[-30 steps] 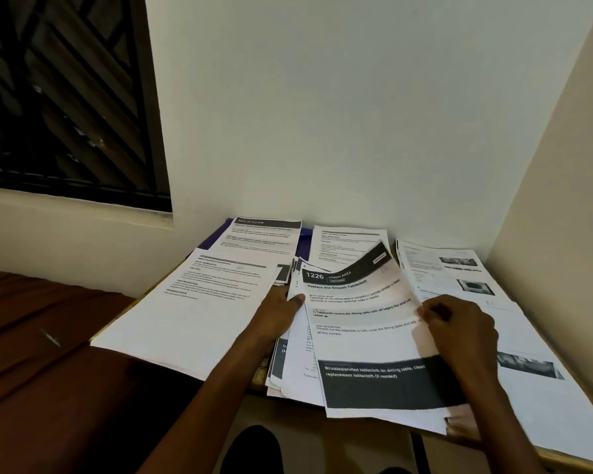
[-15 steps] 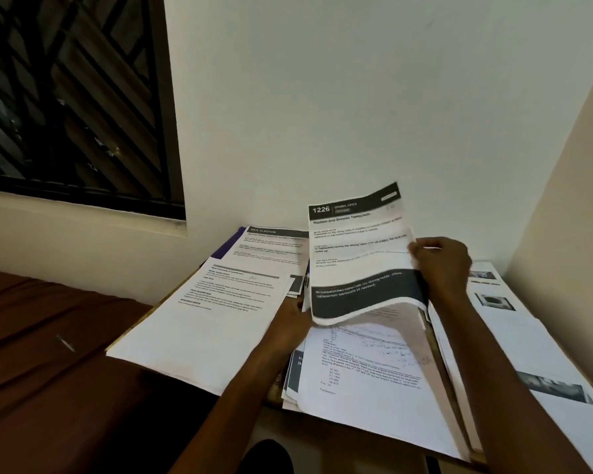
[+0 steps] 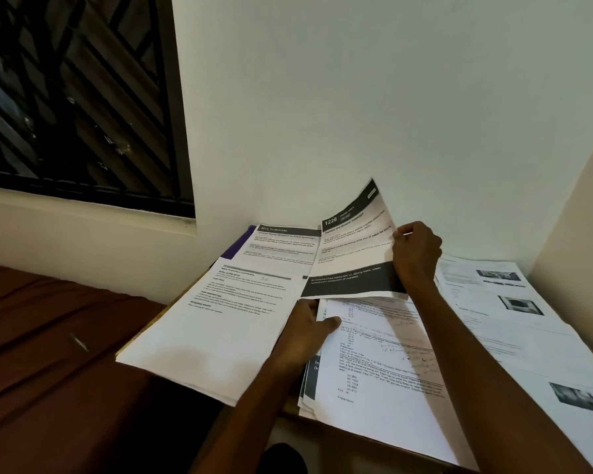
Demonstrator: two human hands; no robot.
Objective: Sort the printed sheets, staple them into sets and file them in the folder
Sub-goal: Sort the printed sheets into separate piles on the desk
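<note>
From my feed, a dark window (image 3: 72,97) fills the upper left, with a diagonal lattice grille behind a black frame. A pale sill (image 3: 83,213) runs below it. A plain white wall (image 3: 356,97) takes up most of the view and meets a cream side wall (image 3: 575,206) in the corner on the right. At lower left I see a brown fabric surface (image 3: 42,354) with long folds, and on it a small thin pale object (image 3: 79,342), possibly a pen, though it's too blurred to say.
</note>
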